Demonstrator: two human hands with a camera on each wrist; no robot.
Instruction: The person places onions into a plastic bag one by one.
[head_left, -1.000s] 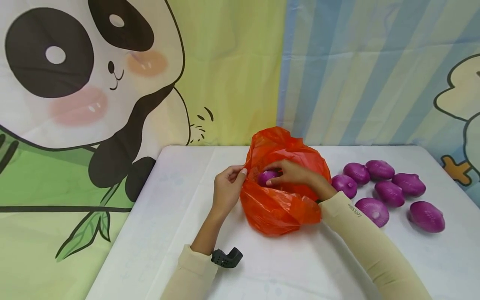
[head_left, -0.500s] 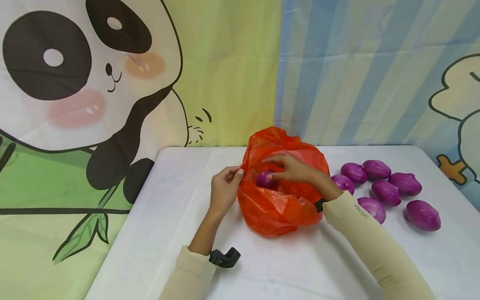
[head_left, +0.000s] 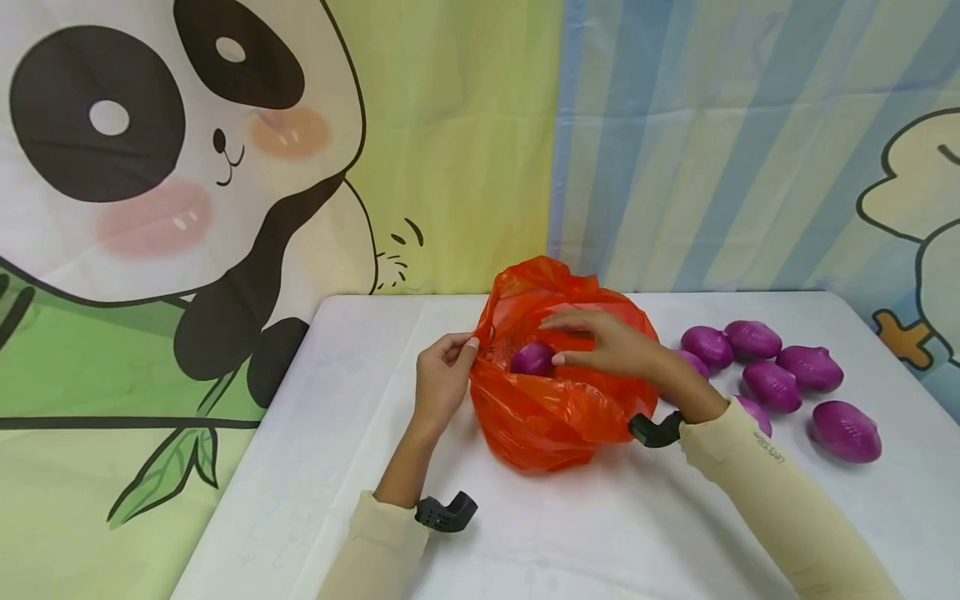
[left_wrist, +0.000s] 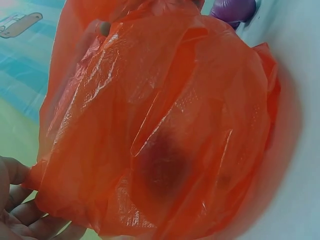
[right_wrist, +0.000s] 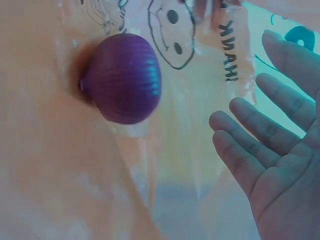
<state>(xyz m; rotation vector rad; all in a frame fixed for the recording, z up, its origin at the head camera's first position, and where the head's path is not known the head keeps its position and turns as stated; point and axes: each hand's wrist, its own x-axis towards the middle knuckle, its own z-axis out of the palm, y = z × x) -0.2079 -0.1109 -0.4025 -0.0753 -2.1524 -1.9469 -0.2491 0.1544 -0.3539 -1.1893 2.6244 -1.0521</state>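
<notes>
A thin red plastic bag [head_left: 540, 425] stands on the table with its mouth spread. One purple onion [head_left: 533, 359] lies inside it; in the right wrist view the onion [right_wrist: 125, 79] rests on the bag's printed inner wall. My left hand [head_left: 441, 379] pinches the bag's left rim between thumb and fingers. Over the mouth, my right hand [head_left: 607, 343] holds nothing, its fingers extended and apart from the onion. The right wrist view shows that hand [right_wrist: 280, 135] with spread fingers. Through the film in the left wrist view, the onion appears as a dark patch [left_wrist: 165, 165].
Several purple onions [head_left: 772, 386] lie on the white table [head_left: 375, 400] to the right of the bag, some partly hidden behind the right arm. A printed cloth backdrop [head_left: 465, 150] hangs behind the table's far edge. Black wrist cameras sit on both wrists.
The right hand has let go of the onion inside the bag and drawn back to the right, its fingers opening. The left hand keeps its pinch on the rim, shifting slightly left.
</notes>
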